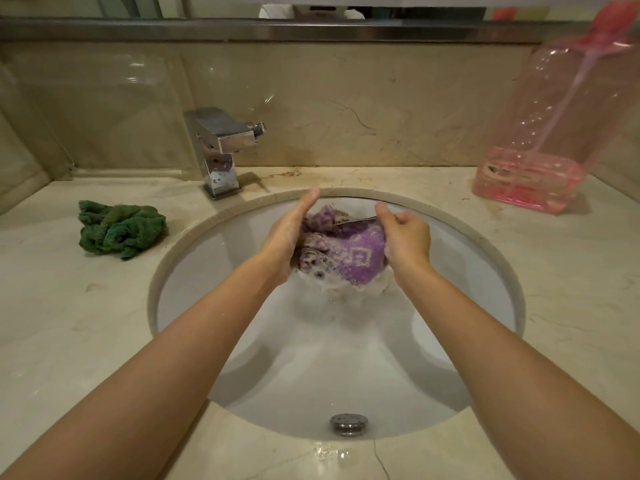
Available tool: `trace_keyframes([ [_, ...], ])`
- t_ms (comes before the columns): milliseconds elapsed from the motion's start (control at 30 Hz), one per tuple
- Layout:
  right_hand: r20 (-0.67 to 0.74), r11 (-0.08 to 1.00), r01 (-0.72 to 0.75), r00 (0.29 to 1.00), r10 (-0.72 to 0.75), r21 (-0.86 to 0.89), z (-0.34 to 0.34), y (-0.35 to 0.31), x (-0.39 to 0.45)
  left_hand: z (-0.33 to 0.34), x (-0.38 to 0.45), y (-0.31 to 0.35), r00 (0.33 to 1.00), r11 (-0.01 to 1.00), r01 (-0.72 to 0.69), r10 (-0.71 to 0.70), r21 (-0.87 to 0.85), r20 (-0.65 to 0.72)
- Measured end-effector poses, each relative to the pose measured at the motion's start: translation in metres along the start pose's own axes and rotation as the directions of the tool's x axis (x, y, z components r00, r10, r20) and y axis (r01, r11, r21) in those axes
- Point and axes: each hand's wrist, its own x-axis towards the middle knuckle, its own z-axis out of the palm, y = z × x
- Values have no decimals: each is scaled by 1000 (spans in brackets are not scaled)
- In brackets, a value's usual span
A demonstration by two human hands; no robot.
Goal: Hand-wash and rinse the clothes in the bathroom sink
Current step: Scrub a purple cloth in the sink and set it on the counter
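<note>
Purple patterned cloth (343, 249), soapy and bunched into a lump, sits between my hands above the white oval sink (214, 258). My left hand (285, 233) presses it with straight fingers; my right hand (407, 239) curls round its edge. Crumpled green cloth (121, 228) lies on the marble counter (69, 323), beside the square chrome faucet (221, 150).

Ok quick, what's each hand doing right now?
Left hand: open, fingers straight, pressing the soapy purple cloth.
Right hand: fingers curled, gripping the same cloth.
</note>
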Motion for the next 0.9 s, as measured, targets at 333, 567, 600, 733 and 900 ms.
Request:
trace_keyframes([
  [333, -213, 908, 300, 905, -367, -292, -10, -10, -17, 3, -1, -4, 999, 990, 42, -44, 133, 12],
  [567, 21, 994, 16, 1000, -19, 112, -3, -3, -6, -1, 7, -4, 995, 997, -40, 45, 62, -90],
  [600, 117, 979, -98, 990, 78, 181, -2, -2, -5, -2, 8, -4, 996, 998, -53, 56, 39, -74],
  [733, 387, 903, -249, 916, 102, 350, 2, -10, -16, 0, 5, -4, 998, 997, 36, -39, -73, -41],
  [900, 85, 910, 410, 906, -414, 56, 24, -10, -41, 19, -3, -14, 983, 941, 183, -182, -285, 30],
])
